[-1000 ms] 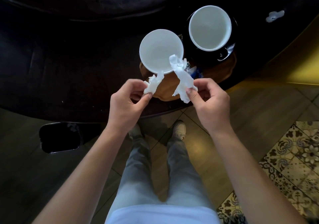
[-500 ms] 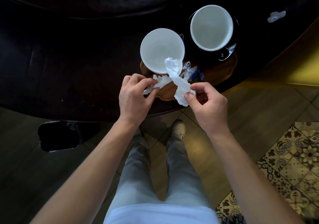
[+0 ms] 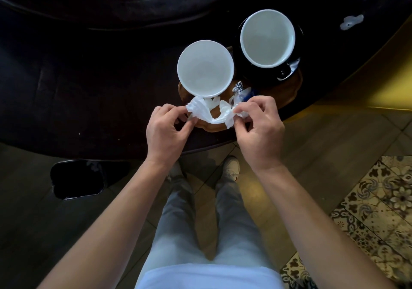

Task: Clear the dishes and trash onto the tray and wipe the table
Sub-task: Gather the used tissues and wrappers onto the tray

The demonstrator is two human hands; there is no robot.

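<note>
A crumpled white paper napkin [image 3: 208, 113] stretches between my two hands above the near edge of a round wooden tray [image 3: 287, 95]. My left hand [image 3: 166, 130] pinches its left end and my right hand [image 3: 258, 130] pinches its right end. On the tray stand a white bowl [image 3: 205, 68] at the left and a white cup [image 3: 267, 38] on a black saucer [image 3: 289, 70] at the right. A foil scrap [image 3: 238, 86] and a blue-and-white wrapper [image 3: 246, 93] lie between them, partly hidden by my right hand.
The tray sits on a dark round table [image 3: 89, 77] whose near edge curves just past my wrists. A black bin [image 3: 77, 178] stands on the floor at the left. Two white scraps [image 3: 351, 21] lie at the table's far right. My feet and patterned floor tiles [image 3: 379, 210] are below.
My hands came together, then drew apart again, pulling the napkin out into a band between them. Both hands have moved slightly forward over the tray's near edge.
</note>
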